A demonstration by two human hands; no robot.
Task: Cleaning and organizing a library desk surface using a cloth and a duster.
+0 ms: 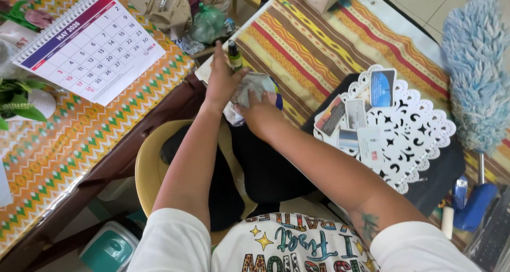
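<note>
My left hand (222, 78) holds a small green bottle with a black cap (234, 56) upright at the near corner of the striped tablecloth (319, 44). My right hand (260, 113) presses a crumpled pale cloth (249, 91) against the bottle and the table corner, its fingers curled into the cloth. Both forearms reach forward over a black bag (265, 166) lying on a yellow plastic chair (149, 166).
A white cut-out doily (419, 128) carrying several cards (350, 121) lies on a black mat at right. A blue fluffy duster (475, 70) rests at the far right. A desk calendar (90, 44) stands on the patterned table left. Bags and clutter (191, 17) sit beyond.
</note>
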